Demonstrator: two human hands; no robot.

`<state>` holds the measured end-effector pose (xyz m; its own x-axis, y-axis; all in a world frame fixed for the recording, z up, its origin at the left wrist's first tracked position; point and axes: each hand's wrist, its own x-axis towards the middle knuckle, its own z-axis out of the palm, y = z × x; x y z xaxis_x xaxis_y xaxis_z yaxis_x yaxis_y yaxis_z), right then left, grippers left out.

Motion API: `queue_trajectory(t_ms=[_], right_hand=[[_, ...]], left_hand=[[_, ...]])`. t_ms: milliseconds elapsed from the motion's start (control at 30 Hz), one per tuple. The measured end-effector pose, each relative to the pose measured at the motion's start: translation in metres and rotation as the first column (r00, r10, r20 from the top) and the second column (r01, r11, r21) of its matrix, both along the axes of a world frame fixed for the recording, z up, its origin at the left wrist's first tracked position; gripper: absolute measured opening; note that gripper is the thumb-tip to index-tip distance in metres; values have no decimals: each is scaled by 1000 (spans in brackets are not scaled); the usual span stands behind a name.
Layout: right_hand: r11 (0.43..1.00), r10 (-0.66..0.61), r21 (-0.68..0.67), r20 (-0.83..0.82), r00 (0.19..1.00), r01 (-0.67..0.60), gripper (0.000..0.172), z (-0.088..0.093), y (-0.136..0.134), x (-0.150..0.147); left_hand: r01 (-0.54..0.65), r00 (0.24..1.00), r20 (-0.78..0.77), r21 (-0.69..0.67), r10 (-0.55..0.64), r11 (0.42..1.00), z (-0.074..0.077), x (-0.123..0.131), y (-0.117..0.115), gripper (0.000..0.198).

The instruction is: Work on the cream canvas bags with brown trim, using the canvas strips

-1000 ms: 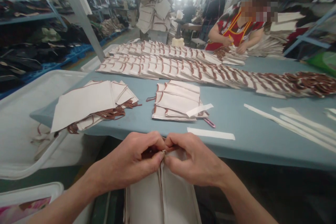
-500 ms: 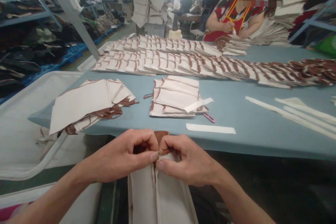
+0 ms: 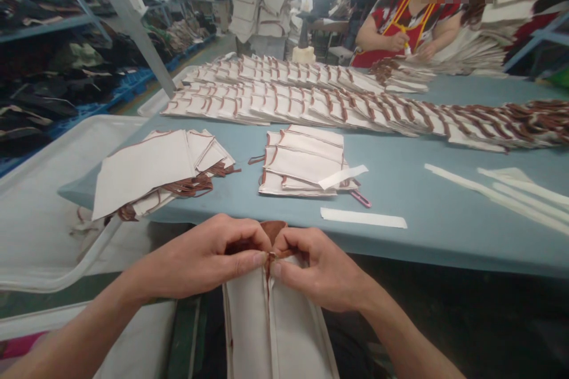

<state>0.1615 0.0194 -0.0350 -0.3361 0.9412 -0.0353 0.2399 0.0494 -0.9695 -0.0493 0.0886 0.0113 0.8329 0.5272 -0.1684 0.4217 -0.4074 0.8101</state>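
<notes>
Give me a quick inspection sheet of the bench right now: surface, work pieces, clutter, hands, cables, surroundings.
Surface: blue-grey table, far half covered with pieces.
Job's things: cream fabric pouch with brown trim, held below the table's near edge.
Clutter: flat stack of cream pieces; fanned pile of cream pieces at left; long overlapped rows; white strip.
Grippers: left hand and right hand both pinch the pouch's top edge.
Cables: nothing seen.
Surroundings: white plastic tray at left; co-worker in a red apron across the table; storage shelves at far left.
</notes>
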Motion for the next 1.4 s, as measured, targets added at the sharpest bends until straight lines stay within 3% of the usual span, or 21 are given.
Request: queue_trajectory(t_ms=[133,300,467,700,833,867,933,1033,1100,1233,1400], right_hand=[[1000,-9,5,27,1000,9,14,1,1,-4],[1000,-11,13,8,1000,11,13,0,0,-6],[991,-45,-128,-152,987,26,10,-10,1,-9],[959,-59,-276,-416,907,-64,14,-29,-1,-16],[954,-84,-295,-435,896,-54,14,-34,0,-17],[954,-88,-296,-426,901,-46,14,-34,0,-16],[953,-85,-298,-413,907,-46,14,-30,1,-15],[968,-57,-248,-359,932,-36,12,-18,-2,-10],[988,-38,-157,-259,965,-3,9,-8,-6,-6],[994,-72,89,14,997,70,5,5,-12,-2],[919,-179,371,101,979,130,10,7,-16,-2]], left_hand=[[-39,999,-26,187,44,982,-2,1,-7,12],[40,995,70,380,-72,924,-10,2,-14,18],[124,985,6,663,-171,738,-28,-7,-18,21],[237,952,-57,758,-300,608,-35,-20,-15,28],[246,947,-110,853,-303,459,-37,-18,-14,31],[236,946,-100,864,-309,445,-37,-16,-15,28],[194,950,-31,837,-310,512,-37,-12,-18,23],[31,978,137,648,-157,761,-31,-6,-26,22],[-70,984,177,499,-22,864,-23,-3,-31,22],[-52,994,109,353,14,934,-8,4,-33,14],[36,999,-18,396,-31,917,-2,7,-28,33]])
